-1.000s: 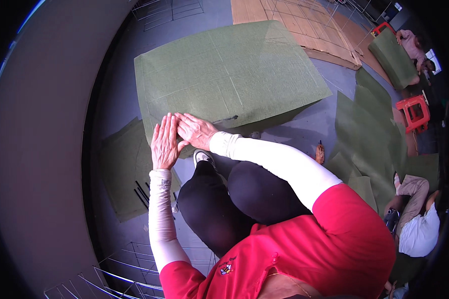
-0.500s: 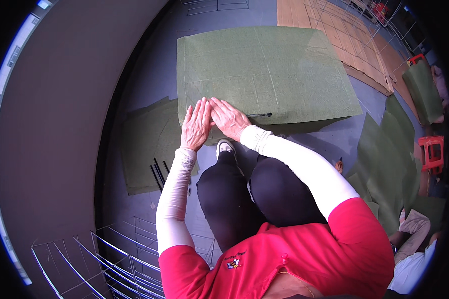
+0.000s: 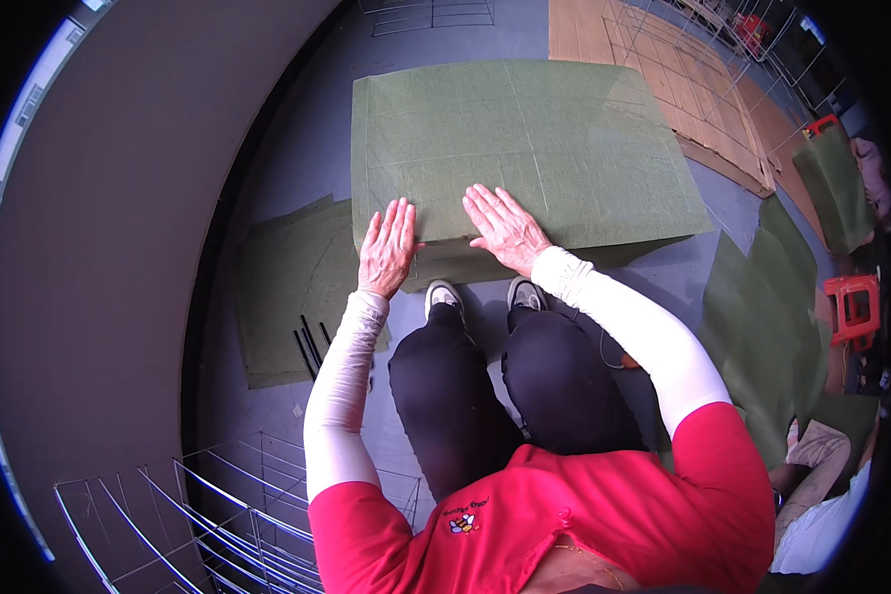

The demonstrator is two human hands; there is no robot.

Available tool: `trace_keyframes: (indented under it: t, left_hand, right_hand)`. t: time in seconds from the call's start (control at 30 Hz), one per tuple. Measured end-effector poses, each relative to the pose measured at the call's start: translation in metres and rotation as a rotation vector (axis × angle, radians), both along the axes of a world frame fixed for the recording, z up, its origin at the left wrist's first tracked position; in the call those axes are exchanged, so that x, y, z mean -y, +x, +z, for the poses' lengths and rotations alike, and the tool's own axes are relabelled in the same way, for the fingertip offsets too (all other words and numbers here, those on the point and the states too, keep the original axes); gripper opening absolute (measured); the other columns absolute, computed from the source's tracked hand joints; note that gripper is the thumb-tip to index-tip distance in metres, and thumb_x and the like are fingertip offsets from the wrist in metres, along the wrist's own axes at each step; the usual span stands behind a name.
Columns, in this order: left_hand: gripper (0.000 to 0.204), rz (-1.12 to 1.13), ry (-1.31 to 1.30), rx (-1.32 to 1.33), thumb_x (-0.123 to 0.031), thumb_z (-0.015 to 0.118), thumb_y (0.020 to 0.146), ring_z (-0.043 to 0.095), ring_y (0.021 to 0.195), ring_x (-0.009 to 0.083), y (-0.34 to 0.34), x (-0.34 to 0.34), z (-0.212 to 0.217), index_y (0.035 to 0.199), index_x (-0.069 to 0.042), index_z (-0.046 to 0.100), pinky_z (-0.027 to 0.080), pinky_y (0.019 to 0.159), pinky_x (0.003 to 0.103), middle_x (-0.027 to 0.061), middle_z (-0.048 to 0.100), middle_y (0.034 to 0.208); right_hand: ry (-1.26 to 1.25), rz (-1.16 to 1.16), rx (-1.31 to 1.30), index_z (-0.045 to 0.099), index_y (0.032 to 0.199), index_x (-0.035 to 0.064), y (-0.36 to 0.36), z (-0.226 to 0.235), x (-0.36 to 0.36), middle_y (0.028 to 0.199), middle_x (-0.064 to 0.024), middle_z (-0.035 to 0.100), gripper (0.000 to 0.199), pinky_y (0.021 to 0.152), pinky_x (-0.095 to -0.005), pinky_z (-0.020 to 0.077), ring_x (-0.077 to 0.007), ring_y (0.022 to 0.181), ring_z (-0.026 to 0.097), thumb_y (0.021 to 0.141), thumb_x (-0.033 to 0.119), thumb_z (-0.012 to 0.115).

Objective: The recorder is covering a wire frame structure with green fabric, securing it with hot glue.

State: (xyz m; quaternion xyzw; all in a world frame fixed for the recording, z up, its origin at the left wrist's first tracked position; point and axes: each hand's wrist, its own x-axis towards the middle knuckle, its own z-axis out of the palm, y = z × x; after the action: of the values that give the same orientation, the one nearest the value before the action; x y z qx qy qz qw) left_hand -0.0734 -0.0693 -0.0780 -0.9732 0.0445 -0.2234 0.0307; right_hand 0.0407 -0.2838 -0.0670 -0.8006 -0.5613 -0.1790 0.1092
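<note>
A green sheet, marked with pale straight lines, covers a low box-shaped form in front of me. Its near edge bends down toward the floor. My left hand lies flat at the near left corner, with its fingers stretched out. Farther right along the same edge, my right hand rests flat, fingers extended and thumb apart. Neither hand grasps anything that I can see. The thin dark stick seen earlier on the sheet does not show now.
More green sheets lie at left and right. Black rods are near my left forearm. A wire rack stands lower left. Brown cardboard, a red stool and another person's arm are at right.
My right hand has slid right along the near edge, away from my left hand, which stays nearly in place. My feet and knees are now farther apart.
</note>
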Motion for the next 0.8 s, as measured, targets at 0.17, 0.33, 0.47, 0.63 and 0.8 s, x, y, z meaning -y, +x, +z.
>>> trace_keyframes:
  t: [0.17, 0.33, 0.47, 0.63, 0.8]
  left_hand:
    - [0.06, 0.052, 0.146, -0.001, -0.025, 0.055, 0.081, 0.03, 0.131, 0.0223, 0.0001, 0.0027, 0.0027, 0.135, -0.009, 0.033, 0.019, 0.107, 0.046, 0.0016, 0.036, 0.139]
    - [0.058, 0.072, 0.146, -0.008, -0.022, 0.055, 0.081, 0.032, 0.129, 0.0249, -0.0019, 0.002, 0.003, 0.135, -0.017, 0.034, 0.021, 0.106, 0.048, -0.0026, 0.035, 0.139]
    - [0.054, 0.061, 0.168, -0.021, -0.025, 0.05, 0.084, 0.034, 0.128, 0.0263, -0.0025, -0.0009, 0.0002, 0.135, -0.019, 0.033, 0.025, 0.104, 0.047, -0.0022, 0.035, 0.139]
    - [0.054, 0.058, 0.114, -0.001, -0.022, 0.049, 0.083, 0.034, 0.128, 0.0244, -0.0033, 0.0021, 0.0014, 0.135, -0.018, 0.035, 0.025, 0.105, 0.045, -0.0021, 0.037, 0.138]
    - [0.052, 0.07, 0.155, -0.008, -0.018, 0.049, 0.083, 0.036, 0.127, 0.0227, 0.0023, 0.0022, -0.0002, 0.134, -0.017, 0.037, 0.025, 0.105, 0.044, -0.0021, 0.039, 0.137]
  right_hand:
    - [0.003, 0.015, 0.039, 0.035, 0.129, -0.0035, 0.0045, -0.0031, 0.0079, 0.133, -0.0177, 0.04, 0.06, 0.105, -0.0398, 0.0286, -0.0276, 0.127, 0.035, 0.082, 0.029, 0.056]
    - [0.029, 0.016, 0.008, 0.036, 0.128, -0.004, 0.0036, -0.0027, 0.0055, 0.131, -0.0176, 0.042, 0.059, 0.104, -0.0386, 0.0305, -0.0279, 0.125, 0.038, 0.082, 0.027, 0.057]
    - [0.018, 0.024, -0.001, 0.036, 0.128, -0.004, 0.0031, -0.0018, 0.0046, 0.131, -0.0178, 0.042, 0.059, 0.104, -0.0387, 0.0307, -0.0279, 0.125, 0.038, 0.082, 0.026, 0.057]
    - [0.023, 0.019, 0.023, 0.037, 0.128, -0.0028, 0.0032, -0.0047, 0.0055, 0.13, -0.0174, 0.043, 0.06, 0.103, -0.0384, 0.0324, -0.028, 0.123, 0.039, 0.08, 0.025, 0.059]
    - [0.036, 0.005, 0.027, 0.038, 0.128, -0.0021, 0.0066, -0.0084, 0.0056, 0.129, -0.0161, 0.044, 0.061, 0.103, -0.038, 0.0328, -0.0273, 0.123, 0.04, 0.079, 0.028, 0.059]
